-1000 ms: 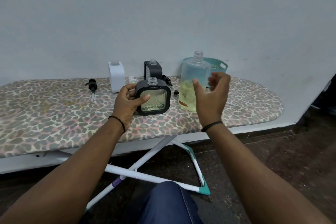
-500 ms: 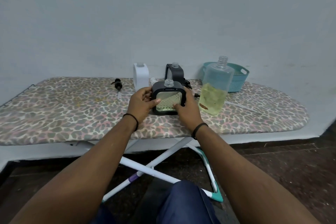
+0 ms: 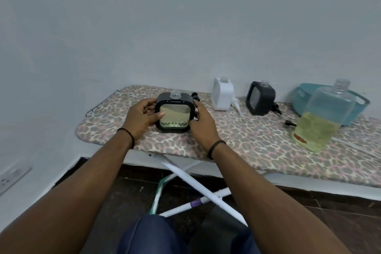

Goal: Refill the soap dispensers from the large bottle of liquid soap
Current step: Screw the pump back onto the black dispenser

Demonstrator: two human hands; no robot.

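A black square soap dispenser (image 3: 175, 114) with an open neck and yellow-green liquid inside stands on the ironing board (image 3: 247, 142), towards its left end. My left hand (image 3: 140, 118) grips its left side and my right hand (image 3: 201, 125) grips its right side. A white dispenser (image 3: 223, 97) and a second black dispenser (image 3: 260, 98) stand uncapped at the back. The large clear bottle (image 3: 321, 117), uncapped and about half full of yellow soap, stands to the right, away from both hands.
A teal basket (image 3: 359, 107) sits behind the large bottle. A black pump head (image 3: 195, 96) lies behind the held dispenser, another black pump part (image 3: 290, 123) lies beside the bottle. The wall runs close behind the board. The board's crossed legs (image 3: 195, 187) stand below.
My right hand left the space near the large bottle and took the dispenser's right side. Both hands have carried the dispenser leftwards along the board, away from the bottle and the other dispensers.
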